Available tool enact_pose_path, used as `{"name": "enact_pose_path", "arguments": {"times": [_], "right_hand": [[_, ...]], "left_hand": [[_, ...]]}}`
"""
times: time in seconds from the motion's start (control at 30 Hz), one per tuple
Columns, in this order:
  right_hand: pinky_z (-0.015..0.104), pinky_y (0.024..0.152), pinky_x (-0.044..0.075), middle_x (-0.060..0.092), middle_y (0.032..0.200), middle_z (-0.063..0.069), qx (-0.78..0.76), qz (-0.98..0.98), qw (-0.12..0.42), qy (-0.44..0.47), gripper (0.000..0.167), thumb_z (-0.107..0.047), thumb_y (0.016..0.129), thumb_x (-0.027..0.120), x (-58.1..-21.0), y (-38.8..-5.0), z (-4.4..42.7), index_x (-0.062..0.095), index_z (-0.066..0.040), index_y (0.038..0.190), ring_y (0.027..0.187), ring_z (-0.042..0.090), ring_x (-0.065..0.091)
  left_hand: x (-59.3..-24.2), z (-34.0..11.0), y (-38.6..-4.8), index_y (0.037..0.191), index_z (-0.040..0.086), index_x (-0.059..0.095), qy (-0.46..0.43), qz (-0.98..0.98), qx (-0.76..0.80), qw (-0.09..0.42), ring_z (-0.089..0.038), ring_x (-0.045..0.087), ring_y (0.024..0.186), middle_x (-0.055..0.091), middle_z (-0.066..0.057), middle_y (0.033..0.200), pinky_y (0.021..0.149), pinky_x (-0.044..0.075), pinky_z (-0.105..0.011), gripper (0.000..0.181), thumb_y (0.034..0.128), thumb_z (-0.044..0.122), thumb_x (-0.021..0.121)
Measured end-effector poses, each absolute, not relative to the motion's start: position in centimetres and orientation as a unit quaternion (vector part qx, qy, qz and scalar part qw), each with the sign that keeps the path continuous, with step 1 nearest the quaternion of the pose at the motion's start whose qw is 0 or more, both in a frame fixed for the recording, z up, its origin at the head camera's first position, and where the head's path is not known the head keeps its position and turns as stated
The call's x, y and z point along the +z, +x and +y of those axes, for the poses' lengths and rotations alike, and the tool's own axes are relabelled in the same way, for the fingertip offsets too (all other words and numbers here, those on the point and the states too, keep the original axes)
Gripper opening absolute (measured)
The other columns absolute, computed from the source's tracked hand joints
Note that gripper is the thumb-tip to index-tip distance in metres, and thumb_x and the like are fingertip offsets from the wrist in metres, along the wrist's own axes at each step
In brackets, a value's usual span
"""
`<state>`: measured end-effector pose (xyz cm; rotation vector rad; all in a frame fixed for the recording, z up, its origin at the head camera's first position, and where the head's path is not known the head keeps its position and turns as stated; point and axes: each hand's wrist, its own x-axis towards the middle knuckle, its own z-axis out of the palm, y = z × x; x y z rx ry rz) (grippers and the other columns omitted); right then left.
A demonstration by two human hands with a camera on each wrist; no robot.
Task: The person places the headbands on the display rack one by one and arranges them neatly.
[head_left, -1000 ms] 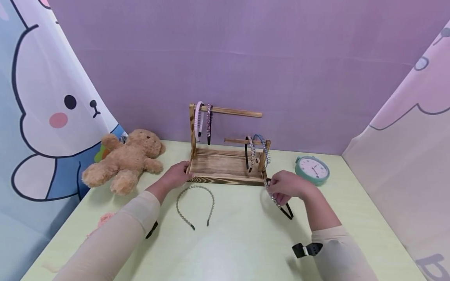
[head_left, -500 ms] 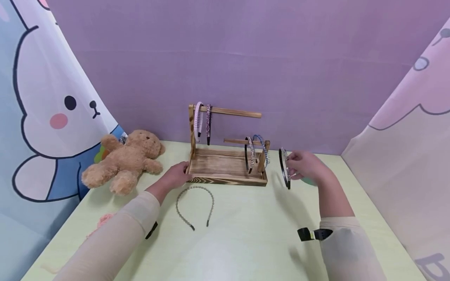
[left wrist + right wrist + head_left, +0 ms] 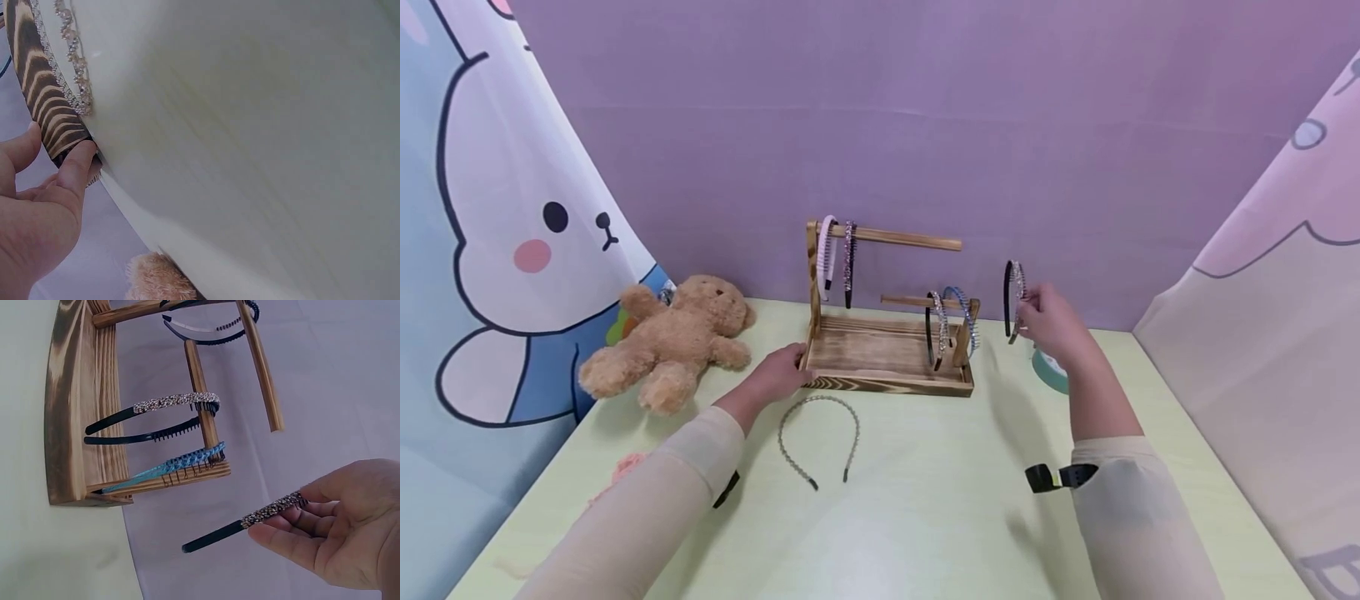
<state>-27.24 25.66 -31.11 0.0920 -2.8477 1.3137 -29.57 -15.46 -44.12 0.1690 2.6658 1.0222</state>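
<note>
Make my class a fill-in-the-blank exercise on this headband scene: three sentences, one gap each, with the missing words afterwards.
1. The left hand grips the wooden stand; the number of headbands in the right hand is ____.
2. The upper bar carries ____ headbands.
3. On the lower bar, the headband farthest right in the head view is ____.

Missing words: one; two; blue.

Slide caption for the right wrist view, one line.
Right hand holds a sparkly headband near a wooden rack hung with other headbands.
</note>
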Motion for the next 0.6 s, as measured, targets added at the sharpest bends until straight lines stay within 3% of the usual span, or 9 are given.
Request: {"name": "enact_pose_path", "arguments": {"times": [0.27,0.6], "right_hand": [[0.051,0.102,0.046,0.045,0.131,0.025,0.415,-0.909,0.042,0.019,0.041,-0.021,0.107,0.032,-30.0,-28.5,24.5,0.030,0.003,0.140,0.120,0.038,0.051],[0.040,0.103,0.049,0.047,0.127,0.019,0.456,-0.883,0.104,0.023,0.038,-0.021,0.107,0.035,-28.3,-29.8,21.8,0.033,-0.002,0.140,0.119,0.032,0.055]], "left_hand": [[-44.1,-15.2,-29.6,0.156,0.004,0.022,0.051,0.925,0.350,0.136,-0.040,0.031,0.143,0.034,-0.022,0.155,0.115,0.031,-0.055,0.068,0.1019,0.029,0.054],[-43.9,-15.2,-29.3,0.156,0.004,0.021,0.054,0.925,0.352,0.136,-0.041,0.032,0.143,0.034,-0.023,0.155,0.115,0.031,-0.055,0.067,0.1023,0.028,0.053]]}}
